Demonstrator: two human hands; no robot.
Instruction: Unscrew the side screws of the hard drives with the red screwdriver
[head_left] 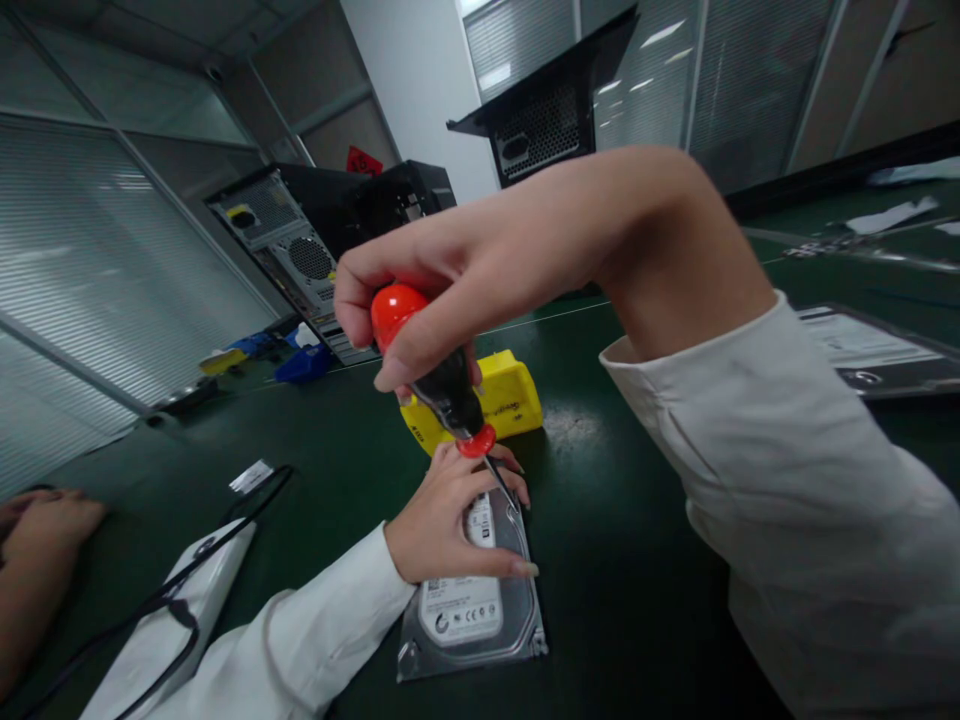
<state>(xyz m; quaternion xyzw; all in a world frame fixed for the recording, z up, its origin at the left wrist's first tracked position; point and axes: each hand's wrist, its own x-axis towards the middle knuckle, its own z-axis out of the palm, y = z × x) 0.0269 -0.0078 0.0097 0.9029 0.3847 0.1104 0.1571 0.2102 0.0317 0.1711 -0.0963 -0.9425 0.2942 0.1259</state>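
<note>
One hard drive [472, 590] lies flat on the green desk [622, 560], label side up, and serves as the landmark here. The left hand [450, 520] rests on its far half, palm down, thumb stretched along the near edge of the label and fingers spread over the top, pressing the drive to the desk rather than gripping it. Above the drive, the right hand [465, 270] is closed around one screwdriver [439, 370], fingers wrapped over its red cap and black handle; the thin shaft slants down to the drive's far right corner, though whether the tip sits in a screw is hard to tell, since the left fingers crowd that spot. Both arms wear white sleeves.

Just behind the drive stands one yellow box [510, 400], partly hidden by the screwdriver handle. Left of the drive lie one white bag [180, 610] with a black cable [157, 600] across it and one small white label [251, 476]. Further left, another person's hand [45, 520] rests on the desk edge. Well behind the drive stand two open computer cases [300, 250], with a third [547, 110] further right. Right of the drive lies one flat dark panel [877, 350].
</note>
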